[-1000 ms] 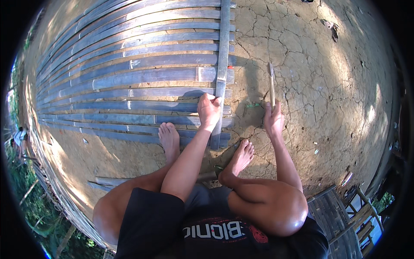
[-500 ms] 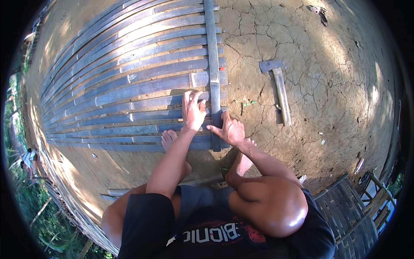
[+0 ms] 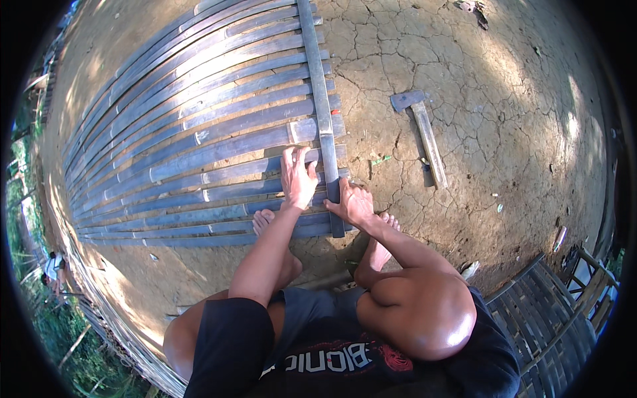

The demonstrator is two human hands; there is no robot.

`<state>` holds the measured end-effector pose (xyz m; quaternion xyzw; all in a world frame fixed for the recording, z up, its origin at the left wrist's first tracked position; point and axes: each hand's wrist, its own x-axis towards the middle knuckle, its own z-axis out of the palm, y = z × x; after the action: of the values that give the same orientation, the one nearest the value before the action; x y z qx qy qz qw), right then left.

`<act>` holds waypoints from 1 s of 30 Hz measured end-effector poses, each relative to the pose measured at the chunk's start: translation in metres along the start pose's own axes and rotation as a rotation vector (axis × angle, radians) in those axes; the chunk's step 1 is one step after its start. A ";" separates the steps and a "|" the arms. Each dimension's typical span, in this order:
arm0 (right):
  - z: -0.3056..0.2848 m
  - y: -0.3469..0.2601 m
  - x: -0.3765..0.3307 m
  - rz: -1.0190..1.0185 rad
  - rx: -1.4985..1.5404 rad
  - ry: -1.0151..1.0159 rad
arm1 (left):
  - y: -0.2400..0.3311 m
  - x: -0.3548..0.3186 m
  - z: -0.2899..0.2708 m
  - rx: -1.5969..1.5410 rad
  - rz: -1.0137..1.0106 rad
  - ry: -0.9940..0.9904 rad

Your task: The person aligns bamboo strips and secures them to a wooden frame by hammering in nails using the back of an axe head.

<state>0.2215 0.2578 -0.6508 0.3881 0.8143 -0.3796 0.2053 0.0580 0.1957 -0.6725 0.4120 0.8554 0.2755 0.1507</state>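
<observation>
A mat of long grey bamboo slats (image 3: pixel 199 142) lies on cracked dry earth. One cross strip (image 3: pixel 322 113) runs over and under them near their right ends. My left hand (image 3: pixel 296 178) lies flat on the slats just left of this strip, fingers stretched out. My right hand (image 3: pixel 352 202) grips the strip's right edge near its lower end, thumb over it. A hatchet (image 3: pixel 421 129) with a wooden handle lies on the earth to the right, apart from both hands. My bare feet (image 3: pixel 265 222) rest at the mat's near edge.
Cracked dirt ground (image 3: pixel 504 93) spreads to the right and beyond the mat. A slatted bamboo bench or frame (image 3: pixel 551 312) stands at the lower right. Woven fencing (image 3: pixel 99 318) and greenery border the lower left, where a person (image 3: pixel 50 268) is partly seen.
My right hand, holding the hatchet upright a second ago, has laid it on the ground and moved left to the cross strip. My left hand stayed on the slats.
</observation>
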 end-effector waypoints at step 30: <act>0.010 0.004 -0.001 -0.048 -0.024 0.148 | -0.007 0.004 0.001 -0.057 -0.008 -0.039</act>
<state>0.2258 0.2512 -0.6584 0.3928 0.8409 -0.3450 0.1402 0.0514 0.1957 -0.6776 0.4096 0.8456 0.2911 0.1802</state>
